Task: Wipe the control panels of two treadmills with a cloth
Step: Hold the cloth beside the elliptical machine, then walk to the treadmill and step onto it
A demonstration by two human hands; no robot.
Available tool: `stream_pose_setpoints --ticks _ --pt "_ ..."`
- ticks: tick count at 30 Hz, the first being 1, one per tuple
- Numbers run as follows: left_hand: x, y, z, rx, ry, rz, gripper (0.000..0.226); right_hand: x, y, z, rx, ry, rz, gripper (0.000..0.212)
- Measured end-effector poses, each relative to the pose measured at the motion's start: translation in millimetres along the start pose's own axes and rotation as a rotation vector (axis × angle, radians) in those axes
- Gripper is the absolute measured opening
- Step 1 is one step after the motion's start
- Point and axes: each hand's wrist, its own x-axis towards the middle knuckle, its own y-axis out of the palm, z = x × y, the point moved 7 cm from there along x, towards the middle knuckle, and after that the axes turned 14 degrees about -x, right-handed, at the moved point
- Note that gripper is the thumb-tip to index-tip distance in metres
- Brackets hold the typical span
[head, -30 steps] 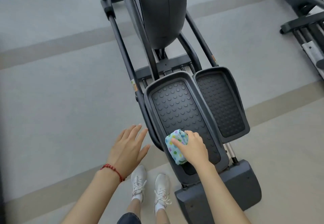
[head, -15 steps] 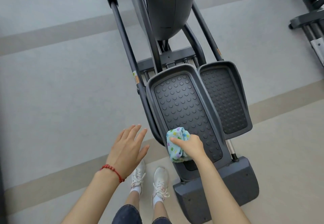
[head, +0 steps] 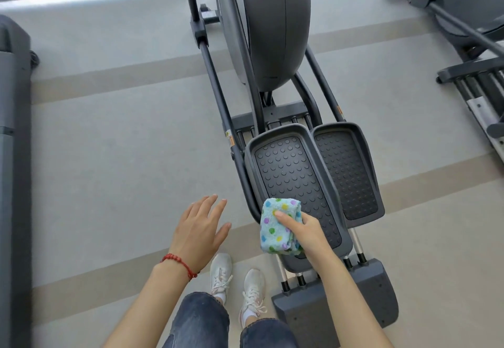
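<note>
My right hand (head: 306, 232) grips a folded light-blue cloth with coloured dots (head: 275, 227), held above the near end of the left foot pedal (head: 289, 178) of a dark grey elliptical machine (head: 272, 26). My left hand (head: 199, 227) hovers over the floor left of the pedal, empty, fingers spread, a red bead bracelet on the wrist. No control panel is in view.
The right foot pedal (head: 346, 173) lies beside the left one. A treadmill's edge (head: 13, 129) runs along the far left. Another machine (head: 469, 20) stands at the upper right. My white shoes (head: 237, 285) stand on the grey and beige floor beside the elliptical's rear base (head: 335, 304).
The view has tilted up and back, bringing the treadmill edge and my knees into sight. My right hand has lifted the cloth slightly off the pedal's rear.
</note>
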Motion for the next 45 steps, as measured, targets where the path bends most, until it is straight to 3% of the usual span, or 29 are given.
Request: stream_pose_setpoints --ticks 8,24,35,40,45 --pt "-63.4 -54.2 2.6 -0.056 -0.11 -0.148 0.07 -52.2 16.1 37.8 -0.059 -0.124 -0.058 0.02" --pt "-256.7 -20.7 -1.0 -0.219 -0.577 -0.442 0.076 -132.0 93.1 30.1 -0.526 -0.302 0.298 0.021" --pt "-438.1 6.9 15.3 -0.253 -0.901 -0.7 0.072 -225.7 225.3 -47.1 -0.857 -0.383 0.611 0.01" --pt "-544.6 36.9 14.2 -0.224 -1.029 -0.834 0.054 -293.5 281.7 -112.7 -0.984 -0.44 0.764 0.009" --pt "-662.2 75.0 4.4 -0.211 -1.16 -0.934 0.054 -357.9 325.6 -194.9 -1.112 -0.473 0.84 0.016"
